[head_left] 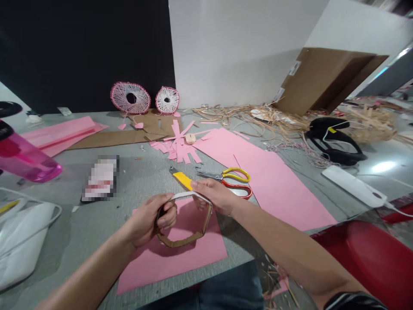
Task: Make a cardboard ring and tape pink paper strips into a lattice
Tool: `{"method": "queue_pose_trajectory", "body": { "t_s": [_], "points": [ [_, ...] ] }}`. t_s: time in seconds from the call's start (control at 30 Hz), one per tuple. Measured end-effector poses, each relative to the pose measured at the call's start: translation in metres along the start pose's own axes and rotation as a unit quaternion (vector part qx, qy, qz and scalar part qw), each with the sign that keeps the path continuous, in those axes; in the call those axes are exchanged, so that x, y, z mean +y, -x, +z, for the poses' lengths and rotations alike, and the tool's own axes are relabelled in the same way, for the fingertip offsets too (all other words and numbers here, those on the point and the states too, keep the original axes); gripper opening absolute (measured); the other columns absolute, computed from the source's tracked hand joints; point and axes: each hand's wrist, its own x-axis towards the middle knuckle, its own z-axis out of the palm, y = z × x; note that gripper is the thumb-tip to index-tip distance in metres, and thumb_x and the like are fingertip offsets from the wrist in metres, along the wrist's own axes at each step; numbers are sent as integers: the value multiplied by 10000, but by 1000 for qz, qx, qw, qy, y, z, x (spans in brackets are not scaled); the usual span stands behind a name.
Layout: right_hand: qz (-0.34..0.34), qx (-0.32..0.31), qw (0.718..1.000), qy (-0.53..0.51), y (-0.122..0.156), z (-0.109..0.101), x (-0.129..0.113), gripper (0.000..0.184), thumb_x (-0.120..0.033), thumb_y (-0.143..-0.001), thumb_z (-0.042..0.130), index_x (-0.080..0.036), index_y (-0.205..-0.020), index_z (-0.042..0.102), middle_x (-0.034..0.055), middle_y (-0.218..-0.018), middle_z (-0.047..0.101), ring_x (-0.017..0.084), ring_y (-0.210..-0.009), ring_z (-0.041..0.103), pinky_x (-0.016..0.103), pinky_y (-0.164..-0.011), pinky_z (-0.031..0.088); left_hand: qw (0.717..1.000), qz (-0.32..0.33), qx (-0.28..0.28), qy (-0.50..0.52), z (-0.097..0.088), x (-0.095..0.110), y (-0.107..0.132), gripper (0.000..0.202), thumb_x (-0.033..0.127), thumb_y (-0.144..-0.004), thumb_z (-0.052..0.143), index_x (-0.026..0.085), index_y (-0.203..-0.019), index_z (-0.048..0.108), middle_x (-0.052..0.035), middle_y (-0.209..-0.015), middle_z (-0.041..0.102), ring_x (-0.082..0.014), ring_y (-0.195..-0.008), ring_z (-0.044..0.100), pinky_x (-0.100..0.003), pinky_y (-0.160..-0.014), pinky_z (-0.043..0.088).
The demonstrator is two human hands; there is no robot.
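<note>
L hand [148, 219] is shut tight on one side of a bent cardbd loop [180, 240], & R hand [214, 196] pinches the loop's top edge. The loop is held up just over a pink paper sheet [171, 269] on a gray table [142, 172]. Near R hand: a yellow box cutter [182, 181] & scissors [209, 175] w/ yellow & red handles, by a big pink sheet [274, 189].

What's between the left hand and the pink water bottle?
Head view: a pixelated flat item lies on the grey table between the left hand and the pink water bottle.
</note>
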Motion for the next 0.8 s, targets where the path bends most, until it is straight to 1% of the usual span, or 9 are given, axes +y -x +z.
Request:
{"method": "queue_pose_trajectory", "body": {
  "t_s": [0.1,0.2,0.3,0.43,0.57,0.67,0.73,0.8],
  "points": [
    [16,-7,999,37,2,3,-1,648,-754,-762,646,-202,-508,421,-71,-460,387,76,-441,364,260,-496,299,1000,-10,4,-20,1,-1,-1,441,287,-983,386,203,-551,410,49,-394,331,-104,-401,259,-219,-437,334],
    [23,12,999,38,4,5,-1,643,-748,-756,657,-208,-534,388,-86,-480,345,64,-448,299,255,-485,252,1000,-17,6,-23,1,-1,-1,441,292,-986,379,204,-554,411,51,-397,329,-105,-408,257,-220,-442,333],
    [31,14,999,27,5,6,0,648,-746,-743,670,-217,-553,349,-94,-496,314,61,-456,269,251,-477,226,999,-27,0,-25,0,-1,0,438,317,-984,386,209,-559,403,50,-400,330,-109,-412,261,-223,-441,329],
    [44,2,999,-6,6,6,-1,643,-729,-721,705,-220,-567,344,-103,-511,283,57,-463,248,244,-472,209,999,-31,0,-32,-1,-3,0,424,342,-972,414,209,-569,407,45,-412,349,-110,-423,279,-222,-450,324],
    [39,-27,998,-46,6,10,-1,647,-728,-708,719,-224,-563,340,-117,-460,265,48,-434,210,243,-458,189,999,-31,1,-38,-1,-5,-1,415,374,-960,442,214,-578,404,46,-422,355,-115,-434,283,-225,-451,332],
    [40,-26,996,-70,7,13,0,672,-736,-706,718,-229,-541,309,-123,-427,254,38,-405,179,238,-431,157,999,-36,0,-41,1,-4,0,413,392,-957,440,219,-585,402,44,-435,362,-121,-446,293,-226,-449,340],
    [46,-29,996,-75,7,13,1,675,-729,-704,726,-229,-538,304,-124,-425,259,35,-393,181,231,-419,151,998,-34,1,-43,2,-3,1,413,395,-954,441,218,-584,400,44,-438,363,-121,-452,300,-225,-454,343],
    [57,-37,995,-76,6,10,0,655,-712,-699,739,-225,-552,327,-121,-432,277,38,-396,207,221,-417,172,999,-30,0,-45,2,-2,2,408,396,-947,447,219,-584,395,43,-432,367,-119,-448,295,-225,-457,340]
  ]
}}
